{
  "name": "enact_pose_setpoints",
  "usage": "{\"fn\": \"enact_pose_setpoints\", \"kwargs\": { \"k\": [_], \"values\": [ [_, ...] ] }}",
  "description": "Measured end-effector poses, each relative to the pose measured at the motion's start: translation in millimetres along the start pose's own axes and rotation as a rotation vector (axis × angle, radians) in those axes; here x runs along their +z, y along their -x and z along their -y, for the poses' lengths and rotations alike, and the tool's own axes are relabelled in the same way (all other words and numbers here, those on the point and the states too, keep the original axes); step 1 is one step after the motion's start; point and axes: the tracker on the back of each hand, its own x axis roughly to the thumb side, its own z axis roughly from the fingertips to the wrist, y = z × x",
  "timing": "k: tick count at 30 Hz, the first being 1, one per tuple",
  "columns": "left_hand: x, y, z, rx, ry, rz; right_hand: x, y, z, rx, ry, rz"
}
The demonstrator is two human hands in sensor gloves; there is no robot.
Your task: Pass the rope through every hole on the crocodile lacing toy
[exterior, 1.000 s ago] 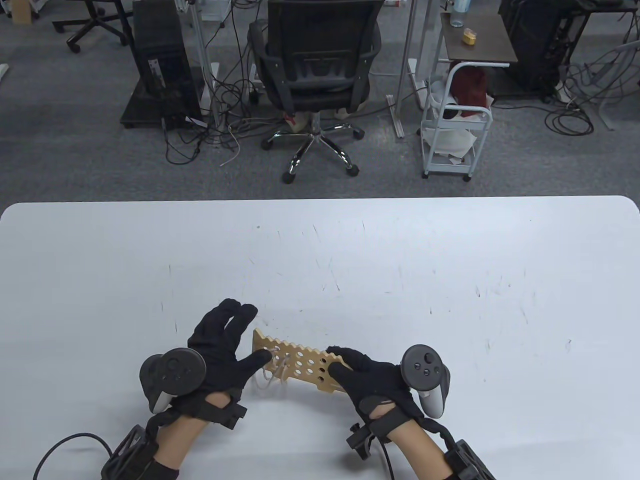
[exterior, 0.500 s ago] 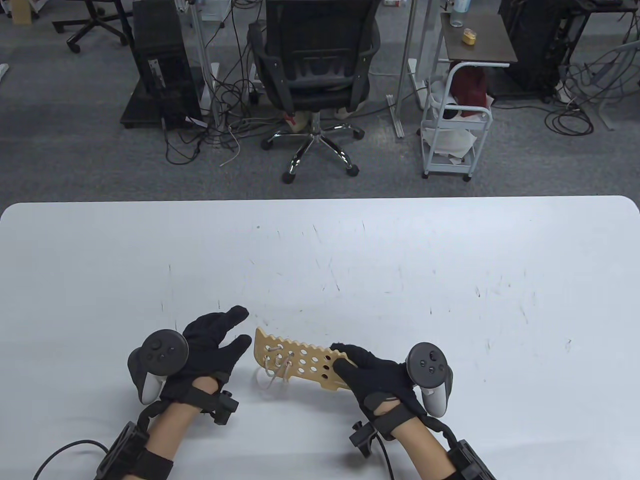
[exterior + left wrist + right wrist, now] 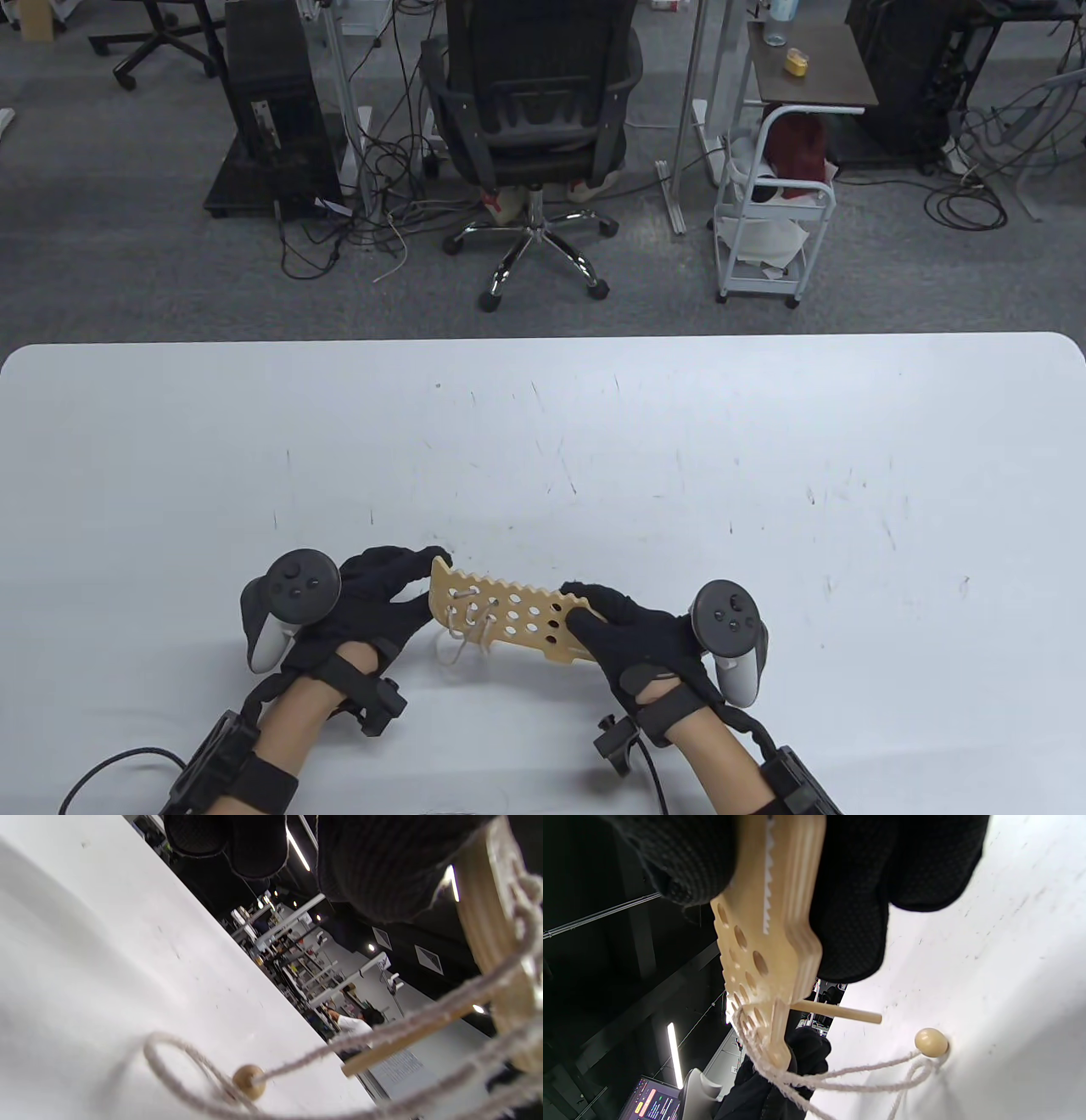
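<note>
The wooden crocodile board is held tilted just above the white table, near its front edge. My right hand grips its right end; its fingers lie under the wood and the thumb lies on top. My left hand is at the board's left end, fingers curled round the far corner, thumb by the near edge. White rope laces the leftmost holes and hangs in loops below. Under the board a wooden needle sticks out, and a wooden bead on the rope rests on the table.
Beyond the table's far edge stand an office chair, a white cart and a computer tower with cables on the floor. Cables run back from both wrists at the table's front edge.
My left hand left the board's laced end, drew back to the left with its fingers spread, then returned and closed on the left end. The right hand kept its grip; the board tilted slightly.
</note>
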Motion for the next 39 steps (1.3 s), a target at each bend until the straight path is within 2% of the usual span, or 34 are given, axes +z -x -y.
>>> {"fn": "enact_pose_setpoints", "kwargs": {
  "k": [5, 17, 24, 33, 39],
  "values": [
    [-5, 2, 13, 0.103, 0.137, 0.019, 0, -1, -1, -0.032, -0.014, 0.001],
    [-8, -3, 39, 0.283, 0.339, 0.066, -1, -1, -3, -0.080, -0.050, -0.004],
    [-8, -6, 47, 0.319, 0.391, 0.083, 0, -1, -7, -0.090, -0.072, -0.001],
    [-8, -8, 47, 0.341, 0.364, 0.089, -1, -1, -7, -0.098, -0.072, -0.007],
    [-8, -10, 52, 0.367, 0.414, 0.095, -1, -1, -8, -0.115, -0.089, -0.011]
  ]
}}
